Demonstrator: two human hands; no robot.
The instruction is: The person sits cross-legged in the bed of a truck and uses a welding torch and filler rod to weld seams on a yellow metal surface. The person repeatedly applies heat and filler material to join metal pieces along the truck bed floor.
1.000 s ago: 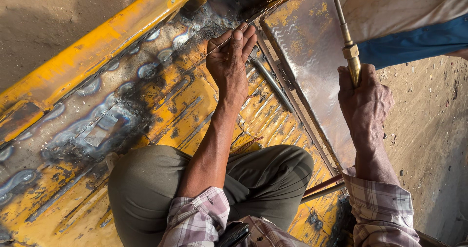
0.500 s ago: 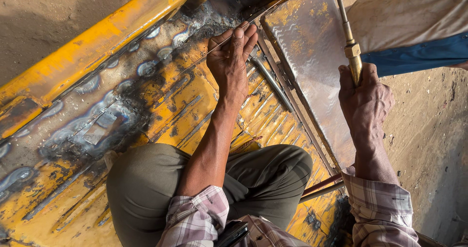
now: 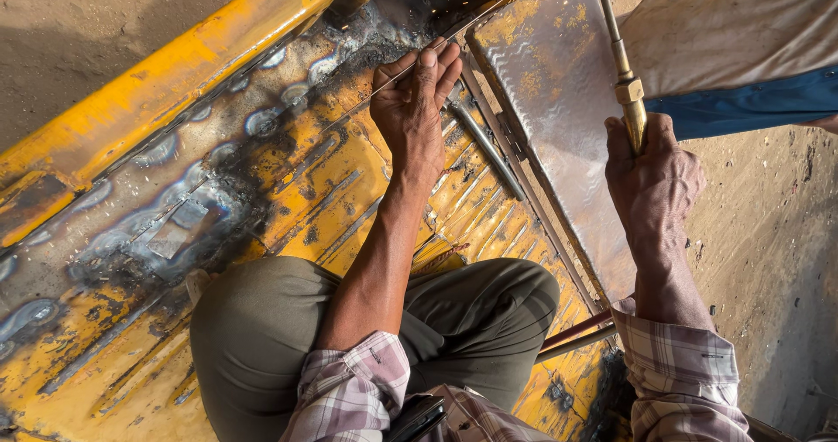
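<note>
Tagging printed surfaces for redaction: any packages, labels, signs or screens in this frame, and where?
None in view, no package, label, sign or screen.
Dark flat object, bottom edge between the plaid sleeves: too little shows to tell what it is.
Yellow painted metal panel, scorched along its weld seam: bare, no sticker.
Shiny metal sheet, upper right: bare.

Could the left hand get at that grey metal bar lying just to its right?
Probably yes. The left hand pinches a thin wire right beside the grey bar, with nothing between them. It would likely need to let go of the wire first.
</note>
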